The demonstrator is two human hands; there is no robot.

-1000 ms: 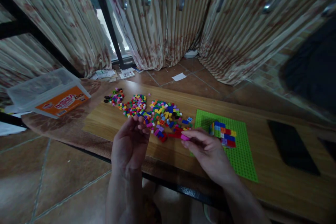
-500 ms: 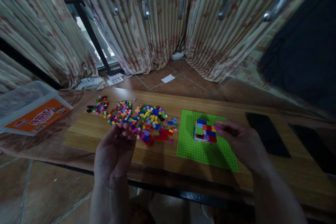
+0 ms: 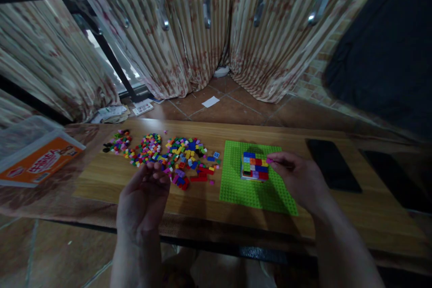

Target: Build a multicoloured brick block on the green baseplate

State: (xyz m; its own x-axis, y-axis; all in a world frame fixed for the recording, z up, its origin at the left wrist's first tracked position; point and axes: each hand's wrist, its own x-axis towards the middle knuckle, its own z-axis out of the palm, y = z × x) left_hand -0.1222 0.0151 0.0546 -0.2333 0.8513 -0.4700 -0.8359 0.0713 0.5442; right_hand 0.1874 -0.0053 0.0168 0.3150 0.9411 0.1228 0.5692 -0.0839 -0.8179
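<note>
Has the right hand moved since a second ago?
Yes: the right hand moved rightward over the green baseplate, from its left edge to right of the brick build.

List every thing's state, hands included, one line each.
Left bare hand: palm up, fingers loosely curled.
Right bare hand: pinching a brick.
Small magenta plastic brick: held at the right fingertips.
Multicoloured block of plastic bricks: assembled, on the baseplate.
Green square studded baseplate: lying flat.
Loose multicoloured plastic bricks: scattered in clusters.
Clear plastic tub with orange label: standing; lid unclear.
Striped fabric curtains: hanging, gap at left.
</note>
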